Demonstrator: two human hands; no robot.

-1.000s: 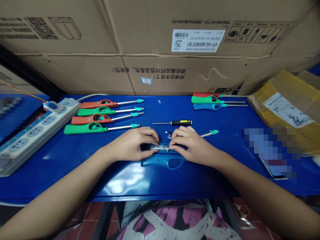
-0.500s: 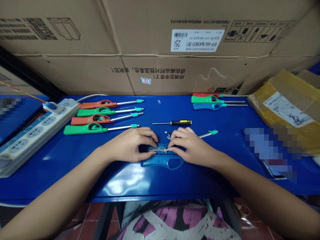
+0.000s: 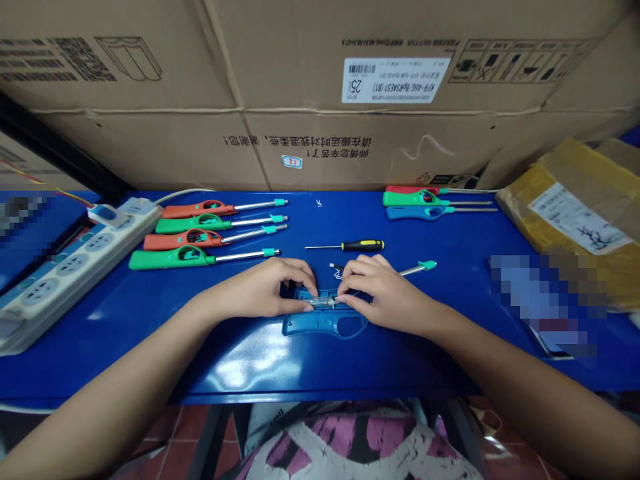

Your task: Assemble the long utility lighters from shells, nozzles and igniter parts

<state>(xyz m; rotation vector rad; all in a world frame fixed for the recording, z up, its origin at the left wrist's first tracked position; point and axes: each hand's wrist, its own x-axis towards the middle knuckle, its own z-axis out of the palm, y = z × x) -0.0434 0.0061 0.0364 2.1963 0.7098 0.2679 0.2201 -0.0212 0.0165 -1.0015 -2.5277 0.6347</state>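
Note:
Between my hands is a clear fuel tank (image 3: pixel 320 303) with a white valve end, lying at a blue lighter casing half (image 3: pixel 303 294) that is partly covered by my fingers. My left hand (image 3: pixel 273 287) grips the tank's left end between thumb and fingers. At the valve end, my right hand (image 3: pixel 383 290) is closed in a pinch. A second blue casing half (image 3: pixel 313 325) lies just in front, its trigger opening to the right. From behind my right hand sticks out a metal lighter tube (image 3: pixel 413 270) with a green tip. A small black-and-white part (image 3: pixel 336 267) with thin wires lies beside it.
A black-and-yellow screwdriver (image 3: pixel 363 245) lies behind my hands. Several orange and green lighters (image 3: pixel 173 258) are at the left, by a white power strip (image 3: pixel 75 263). More lighters (image 3: pixel 415 213) lie at the back right, near a yellow package (image 3: pixel 560 200). A cardboard wall (image 3: pixel 310 80) stands behind.
My left fingers have shifted slightly along the clear fuel tank, and the tank sits a touch lower. My right hand has hardly moved.

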